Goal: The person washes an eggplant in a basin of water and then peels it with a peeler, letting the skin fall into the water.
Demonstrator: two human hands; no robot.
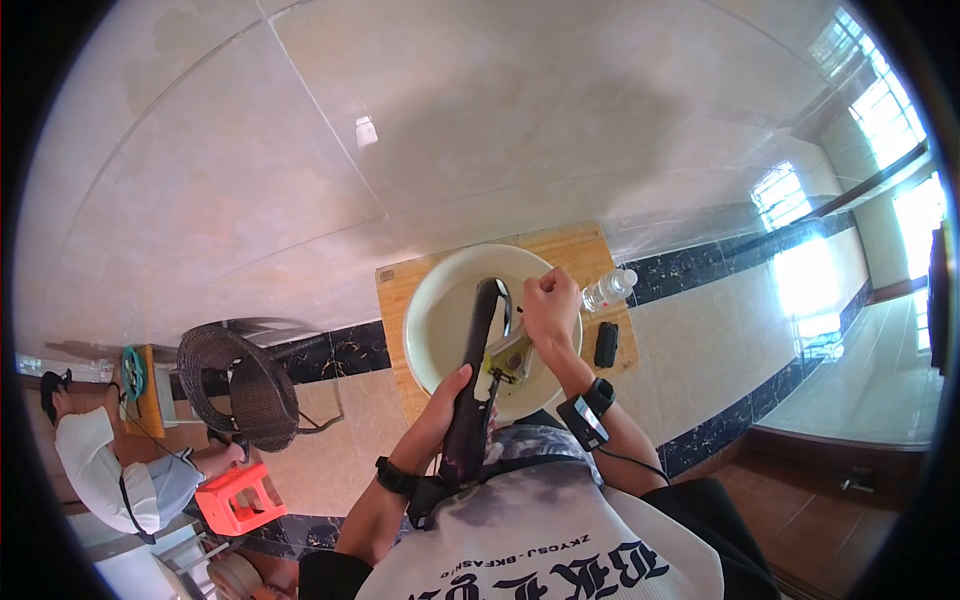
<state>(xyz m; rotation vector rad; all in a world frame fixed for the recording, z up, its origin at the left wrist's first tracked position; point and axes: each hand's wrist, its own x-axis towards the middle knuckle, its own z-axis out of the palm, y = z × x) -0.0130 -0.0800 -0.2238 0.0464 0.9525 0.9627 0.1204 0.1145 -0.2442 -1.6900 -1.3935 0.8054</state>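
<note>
My left hand is closed around the lower part of a long, dark purple eggplant, which slants up over a cream basin. A pale peeled patch shows along its right side. Curled into a fist over the basin's right side is my right hand. It appears to grip a yellow-green peeler, whose head lies against the eggplant; its handle is mostly hidden. A dark strip curls beside the eggplant's top end.
The basin stands on a wooden table against a tiled wall. A clear bottle and a small black case lie to the right. At left are a wicker chair, a red stool and another person.
</note>
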